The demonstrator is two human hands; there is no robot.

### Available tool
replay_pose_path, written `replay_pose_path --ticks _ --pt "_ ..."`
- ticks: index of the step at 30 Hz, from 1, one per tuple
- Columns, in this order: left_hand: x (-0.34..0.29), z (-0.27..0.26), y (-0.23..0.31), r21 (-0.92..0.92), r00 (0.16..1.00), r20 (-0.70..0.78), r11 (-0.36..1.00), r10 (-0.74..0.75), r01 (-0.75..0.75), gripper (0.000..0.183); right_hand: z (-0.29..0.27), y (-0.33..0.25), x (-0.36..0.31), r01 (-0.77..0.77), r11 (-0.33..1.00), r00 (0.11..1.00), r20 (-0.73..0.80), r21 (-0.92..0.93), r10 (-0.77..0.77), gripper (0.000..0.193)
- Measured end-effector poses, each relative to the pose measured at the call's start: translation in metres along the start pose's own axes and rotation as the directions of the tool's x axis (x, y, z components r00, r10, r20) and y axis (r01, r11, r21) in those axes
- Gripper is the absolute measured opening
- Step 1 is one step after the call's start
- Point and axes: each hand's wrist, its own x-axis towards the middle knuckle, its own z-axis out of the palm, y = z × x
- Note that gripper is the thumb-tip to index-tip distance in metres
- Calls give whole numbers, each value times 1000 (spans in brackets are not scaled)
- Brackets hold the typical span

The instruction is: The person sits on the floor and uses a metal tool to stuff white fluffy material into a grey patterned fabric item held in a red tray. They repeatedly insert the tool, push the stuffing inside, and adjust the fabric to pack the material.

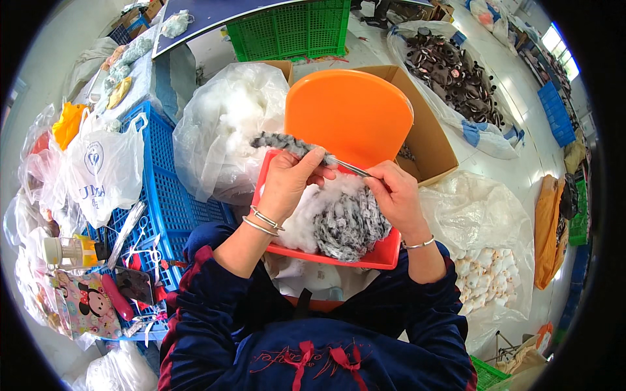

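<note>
My left hand (290,186) pinches a narrow grey-and-black furry piece (280,141) between thumb and fingers, its free end sticking out to the left. From the right, my right hand (399,195) grips a thin metal rod-like tool (351,167). The tool's far end meets the furry piece at my left fingers; whether it goes inside is hidden. Both hands are above a red plastic tray (386,260) across my lap. In the tray lie loose white stuffing (301,229) and a heap of grey-and-black furry pieces (349,225).
An orange chair seat (349,114) stands just beyond the tray, before a cardboard box (427,146). Left are a bag of white stuffing (225,130) and a blue crate (171,202) with scissors (138,238). Plastic sheeting (486,215) holds small pale pieces at right.
</note>
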Motion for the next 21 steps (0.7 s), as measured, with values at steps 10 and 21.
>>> replay_pose_path --ticks 10,21 --pt "0 -2 3 379 999 -39 925 3 12 24 -4 -6 0 0 998 994 110 -69 7 7" --pt "0 -8 6 153 990 89 984 -108 94 24 -12 -5 -1 -137 989 985 101 -57 142 6"
